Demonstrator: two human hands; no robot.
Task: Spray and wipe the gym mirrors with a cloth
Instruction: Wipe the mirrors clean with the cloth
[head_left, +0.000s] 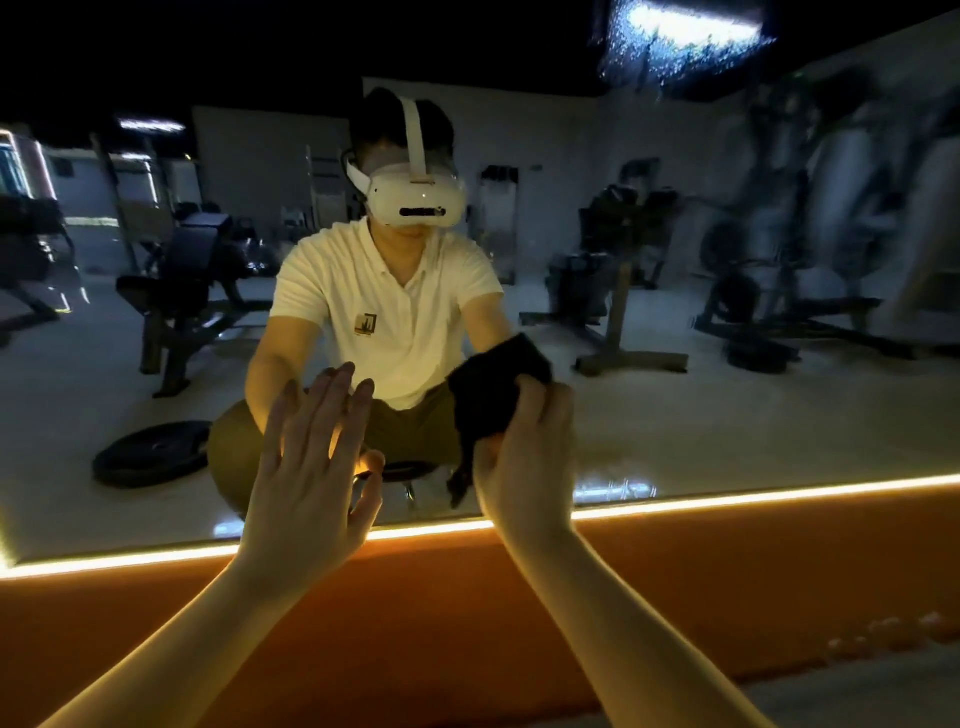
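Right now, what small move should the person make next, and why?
Probably slide the black cloth, gripped in the right hand, sideways across the mirror: it seems pressed against the glass, the left hand rests flat beside it, and no spray bottle is in hand.

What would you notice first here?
Probably the big mirror ahead, with a person in a white headset reflected at its middle. In front, the open left hand touches the glass while the right hand grips a black cloth. A glowing light strip runs along the mirror's bottom edge.
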